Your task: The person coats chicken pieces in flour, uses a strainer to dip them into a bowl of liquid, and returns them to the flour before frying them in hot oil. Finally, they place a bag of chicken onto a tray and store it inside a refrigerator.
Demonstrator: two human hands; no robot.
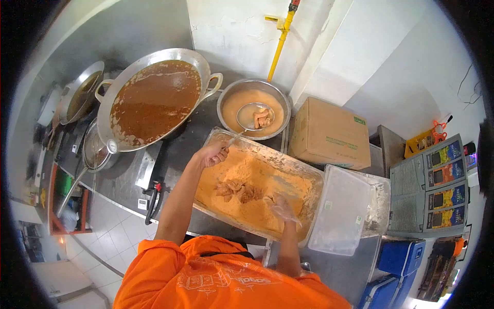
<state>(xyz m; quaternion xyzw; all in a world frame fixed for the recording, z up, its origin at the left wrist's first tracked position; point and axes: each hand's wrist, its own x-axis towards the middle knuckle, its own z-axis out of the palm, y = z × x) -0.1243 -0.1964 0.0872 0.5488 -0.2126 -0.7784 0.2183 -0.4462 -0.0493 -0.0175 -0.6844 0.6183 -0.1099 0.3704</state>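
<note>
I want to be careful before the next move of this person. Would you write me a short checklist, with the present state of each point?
1. Left hand grips the strainer by its handle: ok.
2. Strainer lies within the outline of the metal bowl, with meat pieces in it: ok.
3. Both hands gloved: not ok; the right hand wears a clear glove, the left appears bare.
4. Powder-coated pieces lie in the metal tray: ok.
5. Dial gauge reading at the large pan: cannot tell; too small.

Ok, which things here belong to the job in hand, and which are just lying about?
Seemingly in use:
strainer in the left hand
tray of orange powder, under the right hand
coated pieces
metal bowl of liquid

Seemingly lying about:
cardboard box
blue cooler
</note>
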